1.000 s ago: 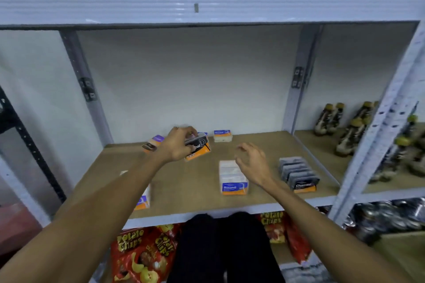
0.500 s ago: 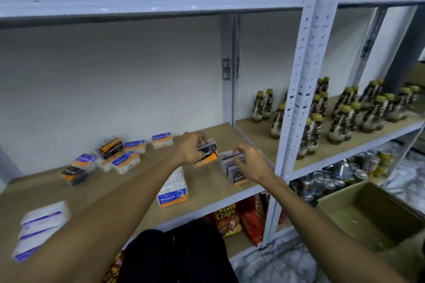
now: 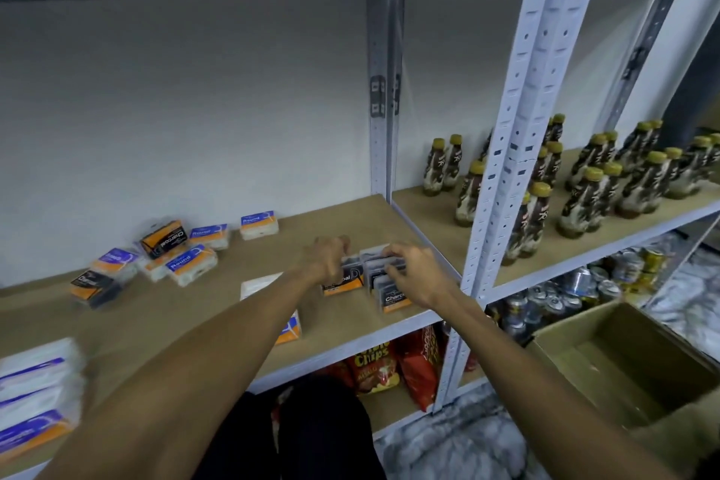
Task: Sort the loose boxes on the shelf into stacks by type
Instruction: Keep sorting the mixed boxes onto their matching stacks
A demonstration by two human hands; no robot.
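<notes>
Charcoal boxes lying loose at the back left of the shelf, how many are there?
2. One Charcoal box lies tilted on the Round boxes; the other sits at the cluster's left end. More may be hidden underneath.

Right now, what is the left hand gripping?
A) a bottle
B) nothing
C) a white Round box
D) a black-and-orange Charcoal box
D: the left hand grips a Charcoal box by its top, right beside the Charcoal stack that the right hand holds.
</notes>
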